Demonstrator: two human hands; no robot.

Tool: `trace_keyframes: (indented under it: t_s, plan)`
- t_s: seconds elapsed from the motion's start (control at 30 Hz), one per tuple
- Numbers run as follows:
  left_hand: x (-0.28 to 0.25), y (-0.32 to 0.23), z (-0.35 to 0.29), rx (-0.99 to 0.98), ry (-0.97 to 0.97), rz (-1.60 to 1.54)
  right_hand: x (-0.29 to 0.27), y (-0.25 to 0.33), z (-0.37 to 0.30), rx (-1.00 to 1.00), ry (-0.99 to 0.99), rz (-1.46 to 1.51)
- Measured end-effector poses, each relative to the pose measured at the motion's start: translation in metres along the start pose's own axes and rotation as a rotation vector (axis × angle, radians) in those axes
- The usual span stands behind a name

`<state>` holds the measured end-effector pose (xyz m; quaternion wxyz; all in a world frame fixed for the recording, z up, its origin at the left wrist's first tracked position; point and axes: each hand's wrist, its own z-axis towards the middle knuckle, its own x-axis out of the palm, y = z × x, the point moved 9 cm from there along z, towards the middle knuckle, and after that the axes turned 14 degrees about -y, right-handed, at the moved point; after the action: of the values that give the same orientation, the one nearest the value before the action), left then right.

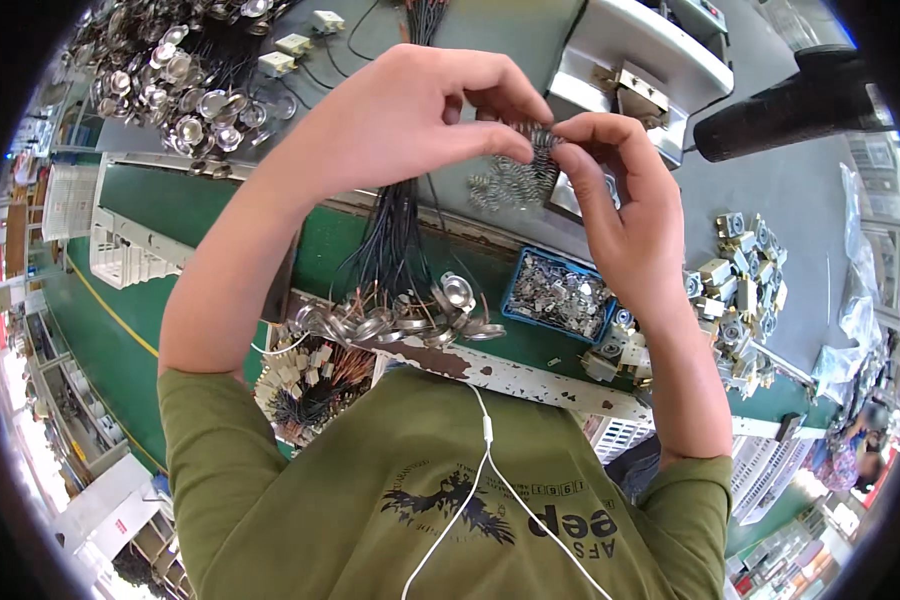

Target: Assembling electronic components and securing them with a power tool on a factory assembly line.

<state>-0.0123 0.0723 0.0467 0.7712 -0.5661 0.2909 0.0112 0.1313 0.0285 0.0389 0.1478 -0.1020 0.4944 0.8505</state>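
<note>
A tangled clump of small metal coil springs (511, 184) sits between my hands, over the grey worktop beside a metal press. My left hand (425, 115) reaches in from the left, with thumb and fingers closed on the upper end of the clump. From the other side, my right hand (625, 195) pinches springs between thumb and forefinger, its tips almost meeting the left hand's. The fingers partly hide which coils each hand holds. Behind the right wrist is a blue tray (511, 312) of small metal parts.
A bundle of black wires (395, 235) with round metal ends hangs over the bench edge. Many metal cups (190, 100) are heaped at far left. The press (650, 60) and a black cylindrical arm (790, 115) stand far right. Cream-coloured blocks (740, 280) lie piled at right.
</note>
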Motion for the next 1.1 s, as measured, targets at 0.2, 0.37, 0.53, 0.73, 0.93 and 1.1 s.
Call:
trace_keyframes:
  t_s: [0.2,0.37,0.53,0.73,0.93,1.1]
  plan:
    - [-0.008,-0.029,-0.004,0.364,-0.149,0.203,0.008,-0.003,0.001,0.187,-0.042,-0.069]
    - [-0.003,-0.046,-0.018,0.685,-0.195,0.331,0.018,-0.019,-0.003,0.453,0.064,0.03]
    - [0.006,-0.053,-0.029,0.855,-0.162,0.427,0.032,-0.039,-0.016,0.798,0.171,0.265]
    - [0.009,-0.037,-0.023,0.736,-0.12,0.346,0.029,-0.046,-0.014,0.747,0.169,0.14]
    - [0.011,-0.019,-0.036,0.519,-0.143,0.275,0.034,-0.034,-0.032,0.682,0.164,0.515]
    - [0.016,-0.015,-0.043,0.46,-0.143,0.143,0.024,-0.031,-0.053,0.63,0.102,0.5]
